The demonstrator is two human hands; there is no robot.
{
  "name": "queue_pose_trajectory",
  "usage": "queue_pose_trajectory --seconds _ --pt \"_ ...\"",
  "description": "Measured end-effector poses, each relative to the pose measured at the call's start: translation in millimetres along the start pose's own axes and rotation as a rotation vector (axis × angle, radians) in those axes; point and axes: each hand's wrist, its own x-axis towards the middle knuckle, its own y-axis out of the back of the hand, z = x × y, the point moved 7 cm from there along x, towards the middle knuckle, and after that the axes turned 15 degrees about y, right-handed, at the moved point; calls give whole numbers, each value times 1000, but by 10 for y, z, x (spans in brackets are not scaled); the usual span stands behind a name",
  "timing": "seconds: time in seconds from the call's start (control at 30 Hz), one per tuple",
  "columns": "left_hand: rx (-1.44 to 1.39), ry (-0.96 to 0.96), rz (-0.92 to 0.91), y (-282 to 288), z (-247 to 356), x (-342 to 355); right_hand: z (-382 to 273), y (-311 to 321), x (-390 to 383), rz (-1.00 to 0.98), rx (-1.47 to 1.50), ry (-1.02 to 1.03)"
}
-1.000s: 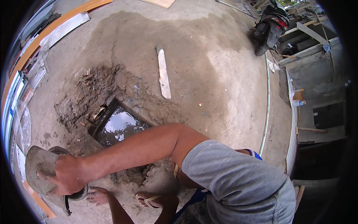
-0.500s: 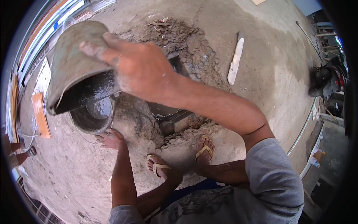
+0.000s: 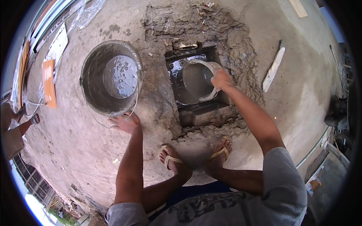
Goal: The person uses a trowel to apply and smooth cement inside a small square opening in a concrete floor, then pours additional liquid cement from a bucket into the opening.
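My right hand (image 3: 221, 79) is closed on the rim of a mud-crusted grey pail (image 3: 208, 64). The pail is tilted inside a square pit (image 3: 203, 107) in the floor, its mouth dipping into murky water (image 3: 176, 73). To the left of the pit stands a big, dirty bucket (image 3: 92, 81) with some greyish, bubbly water in it. A thin wire handle (image 3: 136, 98) hangs down on its near side. Against the bucket's near lower side rests my left hand (image 3: 126, 122), fingers spread and holding nothing; whether it presses on the bucket or the floor I cannot tell.
Rough wet mortar (image 3: 241, 49) rings the pit. My sandalled feet (image 3: 171, 158) stand at its near edge. A pale wood strip (image 3: 274, 69) lies to the right, an orange board (image 3: 49, 83) to the left. Another person's leg (image 3: 26, 126) shows at far left.
My right hand has carried the pail from above the big bucket rightward and down into the pit's water. My left hand stays by the bucket's near side. The view has shifted.
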Motion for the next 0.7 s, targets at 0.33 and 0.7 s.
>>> queue_pose_trajectory --seconds 0.33,0.7 --pt "57 -221 15 20 160 -198 638 -1951 876 104 172 -487" --pt "-82 -42 -462 -599 -116 -202 427 -2919 1211 183 195 -566"
